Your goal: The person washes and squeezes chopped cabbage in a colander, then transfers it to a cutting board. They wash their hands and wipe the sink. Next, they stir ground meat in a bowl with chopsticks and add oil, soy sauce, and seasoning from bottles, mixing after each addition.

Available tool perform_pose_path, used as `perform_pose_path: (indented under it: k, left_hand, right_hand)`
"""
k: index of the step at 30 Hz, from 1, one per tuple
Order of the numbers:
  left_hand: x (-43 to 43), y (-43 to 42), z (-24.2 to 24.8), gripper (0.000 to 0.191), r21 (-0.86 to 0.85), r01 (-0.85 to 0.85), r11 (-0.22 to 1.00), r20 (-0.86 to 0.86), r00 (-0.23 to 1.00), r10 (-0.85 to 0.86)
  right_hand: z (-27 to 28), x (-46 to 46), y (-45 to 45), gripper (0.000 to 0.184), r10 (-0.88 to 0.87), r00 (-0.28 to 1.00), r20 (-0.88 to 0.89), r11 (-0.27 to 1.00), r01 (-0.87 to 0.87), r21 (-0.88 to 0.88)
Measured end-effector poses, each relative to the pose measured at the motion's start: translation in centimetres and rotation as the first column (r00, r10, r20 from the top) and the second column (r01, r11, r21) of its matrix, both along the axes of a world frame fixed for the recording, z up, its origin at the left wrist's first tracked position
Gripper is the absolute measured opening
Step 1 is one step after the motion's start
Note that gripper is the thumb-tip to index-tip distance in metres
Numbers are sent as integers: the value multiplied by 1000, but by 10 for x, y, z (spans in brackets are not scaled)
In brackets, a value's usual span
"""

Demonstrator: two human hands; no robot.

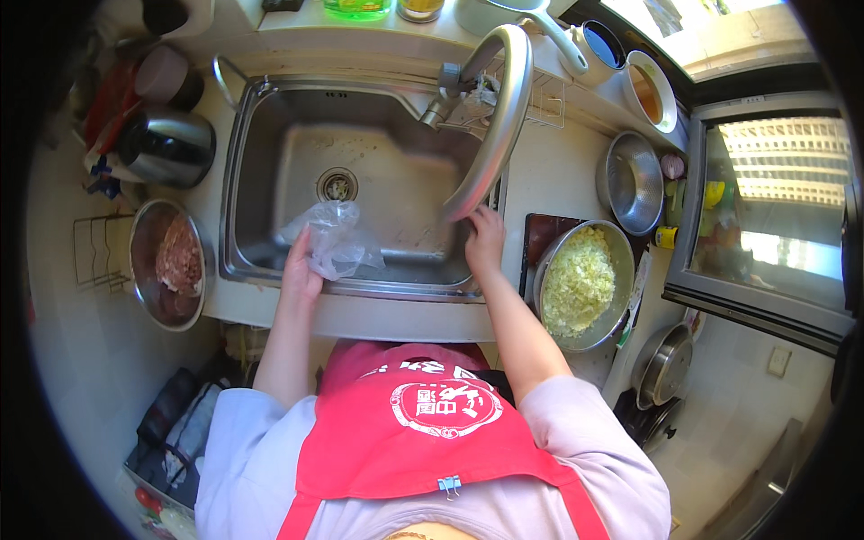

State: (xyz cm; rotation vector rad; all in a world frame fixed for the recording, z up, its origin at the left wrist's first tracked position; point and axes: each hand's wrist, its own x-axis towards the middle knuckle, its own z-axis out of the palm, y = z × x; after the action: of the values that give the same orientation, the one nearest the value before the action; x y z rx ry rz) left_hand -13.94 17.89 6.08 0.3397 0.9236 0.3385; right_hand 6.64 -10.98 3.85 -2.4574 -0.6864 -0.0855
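My left hand (302,270) holds a crumpled clear plastic bag (337,246) over the front left of a stainless steel sink (385,175). Beyond the bag, the drain strainer (337,185) has scraps in it. At the sink's right front, my right hand (484,239) has bent fingers by the end of the arched metal faucet spout (506,111). The spout partly covers the fingertips, so a grip on it cannot be made out. To the right of that hand, a steel bowl (624,297) holds a heap of finely chopped pale green vegetable (579,283).
On the left counter, a metal bowl (143,270) holds raw minced meat (181,256), with an electric kettle (169,148) behind. A knife (638,290) lies beside the vegetable bowl. Farther right are a steel colander (633,182) and an open window sash (763,223).
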Motion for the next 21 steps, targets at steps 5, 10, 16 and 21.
perform_pose_path:
  k: [5,10,16,21]
  left_hand:
    - [-45,-6,-44,41,81,2,997,-34,999,1]
    - [-58,-33,-11,36,21,-37,999,-21,999,38]
    - [-85,-63,2,38,50,-113,992,-55,992,116]
    - [-88,-60,5,39,119,-174,978,-44,983,180]
  right_hand:
    - [20,47,-6,34,105,986,127,994,-108,15]
    - [19,135,18,31,255,961,108,928,-211,-308]
    - [-12,-19,-45,27,30,988,-153,939,-80,-334]
    - [20,-152,-50,34,12,985,-172,970,-54,-236]
